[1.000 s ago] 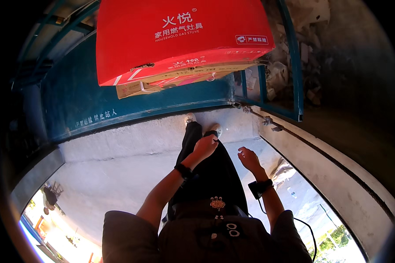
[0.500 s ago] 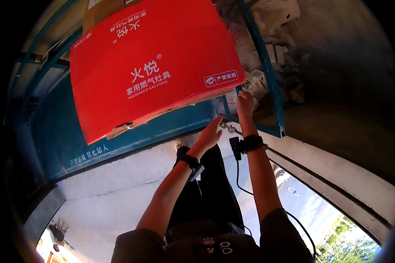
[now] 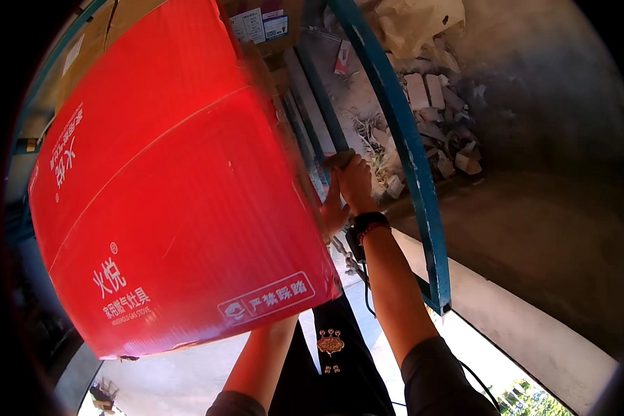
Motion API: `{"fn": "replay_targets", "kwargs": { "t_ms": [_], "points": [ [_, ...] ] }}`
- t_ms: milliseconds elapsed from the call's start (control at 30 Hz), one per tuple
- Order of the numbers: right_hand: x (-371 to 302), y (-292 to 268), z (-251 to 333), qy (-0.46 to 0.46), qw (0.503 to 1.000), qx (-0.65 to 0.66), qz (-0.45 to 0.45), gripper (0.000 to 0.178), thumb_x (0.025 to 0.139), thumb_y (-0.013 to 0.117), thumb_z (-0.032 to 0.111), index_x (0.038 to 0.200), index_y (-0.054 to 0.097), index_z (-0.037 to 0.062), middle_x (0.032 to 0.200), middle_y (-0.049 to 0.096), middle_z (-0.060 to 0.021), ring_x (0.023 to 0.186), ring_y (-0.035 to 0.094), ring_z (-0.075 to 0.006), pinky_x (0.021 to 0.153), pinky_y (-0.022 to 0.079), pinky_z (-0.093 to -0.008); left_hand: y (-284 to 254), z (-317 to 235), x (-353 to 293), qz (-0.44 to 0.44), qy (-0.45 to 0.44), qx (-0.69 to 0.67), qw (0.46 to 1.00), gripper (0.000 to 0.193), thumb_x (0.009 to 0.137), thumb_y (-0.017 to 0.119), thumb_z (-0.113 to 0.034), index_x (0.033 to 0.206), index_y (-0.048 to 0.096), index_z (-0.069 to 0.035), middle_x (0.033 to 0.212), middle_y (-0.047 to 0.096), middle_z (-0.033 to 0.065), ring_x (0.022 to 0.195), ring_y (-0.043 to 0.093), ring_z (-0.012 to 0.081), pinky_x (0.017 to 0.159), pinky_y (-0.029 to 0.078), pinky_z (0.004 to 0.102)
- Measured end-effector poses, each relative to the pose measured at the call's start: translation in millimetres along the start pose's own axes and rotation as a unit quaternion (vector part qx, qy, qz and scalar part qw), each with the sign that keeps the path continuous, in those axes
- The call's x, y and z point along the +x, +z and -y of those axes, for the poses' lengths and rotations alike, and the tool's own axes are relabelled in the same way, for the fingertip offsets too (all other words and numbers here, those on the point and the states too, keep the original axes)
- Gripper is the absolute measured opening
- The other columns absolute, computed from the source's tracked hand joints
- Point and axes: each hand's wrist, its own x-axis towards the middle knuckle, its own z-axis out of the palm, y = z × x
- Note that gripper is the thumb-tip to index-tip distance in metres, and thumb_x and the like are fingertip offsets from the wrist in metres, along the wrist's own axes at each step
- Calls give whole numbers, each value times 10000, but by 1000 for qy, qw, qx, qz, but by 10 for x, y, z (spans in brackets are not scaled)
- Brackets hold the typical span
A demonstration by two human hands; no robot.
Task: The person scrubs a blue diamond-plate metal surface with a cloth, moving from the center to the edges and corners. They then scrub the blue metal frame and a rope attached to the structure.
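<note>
A large red cardboard carton [image 3: 180,201] with white print fills the left and middle, tilted toward me. My left forearm passes beneath it. Beside the carton's right side, my left hand [image 3: 333,210] has a finger stretched upward, and the carton's edge hides part of it. Just right of it and close against it is my right hand [image 3: 356,184], its fingers curled closed. A small brown piece [image 3: 339,159] shows at the right hand's fingertips, beside the end of a teal metal bar [image 3: 324,104]. What the right fingers hold is not clear.
A curved teal metal frame [image 3: 408,145] rises right of my hands. Broken bricks and rubble [image 3: 437,125] lie beyond it. Brown cartons [image 3: 274,31] stand behind the red one. A pale ledge [image 3: 520,312] runs along the lower right.
The red carton has come nearer and shifted left and down, turning so that it covers my left forearm. My right hand has moved left, and the two hands are now close together.
</note>
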Motion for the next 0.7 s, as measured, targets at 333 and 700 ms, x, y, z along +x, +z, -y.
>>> {"fn": "replay_targets", "kwargs": {
  "t_ms": [333, 700],
  "points": [
    [139, 217, 294, -55, 984, -102, -134, 397, 830, 598, 290, 1028, 416, -3, 920, 508, -114, 847, 537, -261, 741, 456, -361, 40, -22, 319, -99, -58, -93, 989, 754, 850, 567, -89, 1439, 99, -111, 1371, 281, 153, 1252, 339, 268, 962, 339, 323],
    [613, 149, 523, -79, 932, -305, -177, 404, 849, 490, 172, 1159, 437, -82, 941, 526, -124, 836, 512, -209, 732, 419, -313, 312, 86, 474, -197, -66, -206, 956, 722, 843, 594, -127, 1430, 174, -115, 1279, 406, 150, 1182, 419, 232, 896, 382, 302]
  ]
}}
